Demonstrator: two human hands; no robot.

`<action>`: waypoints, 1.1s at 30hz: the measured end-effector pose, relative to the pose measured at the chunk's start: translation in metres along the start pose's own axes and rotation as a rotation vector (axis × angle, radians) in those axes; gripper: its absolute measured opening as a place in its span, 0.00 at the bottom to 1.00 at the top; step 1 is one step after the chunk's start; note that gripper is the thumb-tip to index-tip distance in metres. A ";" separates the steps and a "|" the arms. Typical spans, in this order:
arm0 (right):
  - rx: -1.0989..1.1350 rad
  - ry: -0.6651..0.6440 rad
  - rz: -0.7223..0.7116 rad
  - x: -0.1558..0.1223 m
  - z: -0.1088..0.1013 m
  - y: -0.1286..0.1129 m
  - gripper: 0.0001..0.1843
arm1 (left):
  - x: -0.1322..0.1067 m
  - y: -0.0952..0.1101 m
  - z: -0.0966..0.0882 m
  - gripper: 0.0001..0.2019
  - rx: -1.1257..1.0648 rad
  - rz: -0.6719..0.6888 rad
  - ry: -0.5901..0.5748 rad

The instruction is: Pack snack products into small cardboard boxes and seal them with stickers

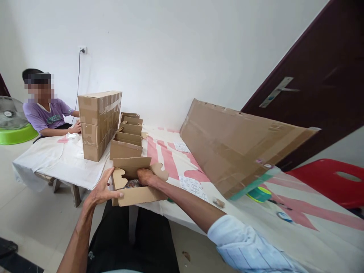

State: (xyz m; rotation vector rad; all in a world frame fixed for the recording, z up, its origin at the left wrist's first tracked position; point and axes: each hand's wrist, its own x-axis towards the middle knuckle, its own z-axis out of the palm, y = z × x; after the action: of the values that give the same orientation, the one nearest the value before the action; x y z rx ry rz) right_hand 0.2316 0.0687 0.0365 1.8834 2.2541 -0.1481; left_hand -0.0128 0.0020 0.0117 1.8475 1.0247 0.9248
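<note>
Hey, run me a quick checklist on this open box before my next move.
1. Left hand steadying the open box: ok, at its left end.
2. Right hand out of the box: not ok, it reaches inside.
3. Side flaps folded in: not ok, they stand open.
4. Contents complete: cannot tell, partly hidden.
5. Tall carton stack upright: ok.

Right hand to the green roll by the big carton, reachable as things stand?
Probably yes, after lifting out: the right hand is down inside the open box. The green roll lies off to the right by the big carton, with nothing visible on top of it.
</note>
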 end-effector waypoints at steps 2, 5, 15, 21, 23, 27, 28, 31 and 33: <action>-0.024 -0.010 0.013 -0.006 -0.003 0.001 0.22 | 0.000 -0.001 0.000 0.59 -0.006 0.003 -0.001; -0.045 0.070 -0.008 -0.020 -0.010 0.007 0.15 | 0.002 -0.004 0.001 0.58 -0.013 0.015 0.006; 0.032 0.621 -0.102 -0.057 -0.051 0.053 0.12 | 0.045 -0.015 -0.002 0.58 -0.011 0.012 0.011; 0.464 1.116 -0.240 -0.058 -0.055 0.084 0.08 | 0.061 0.001 -0.001 0.46 0.105 0.147 0.228; 0.631 1.175 -0.245 -0.061 -0.056 0.082 0.07 | 0.063 0.015 0.003 0.38 0.085 0.221 0.342; 0.906 1.201 -0.226 -0.067 -0.059 0.064 0.07 | 0.070 0.045 0.011 0.34 -0.136 0.208 0.312; 0.960 1.210 -0.216 -0.068 -0.060 0.059 0.08 | 0.072 0.050 0.012 0.33 -0.229 0.193 0.277; 1.104 1.234 -0.204 -0.071 -0.062 0.049 0.11 | 0.078 0.061 0.014 0.31 -0.475 0.177 0.219; 1.183 1.220 -0.208 -0.073 -0.064 0.046 0.12 | 0.081 0.065 0.013 0.30 -0.541 0.185 0.225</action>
State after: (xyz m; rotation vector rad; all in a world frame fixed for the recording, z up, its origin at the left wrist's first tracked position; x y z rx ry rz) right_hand 0.2836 0.0203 0.1172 2.7080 3.7202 -0.6154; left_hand 0.0505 0.0482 0.0809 1.4160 0.6459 1.3898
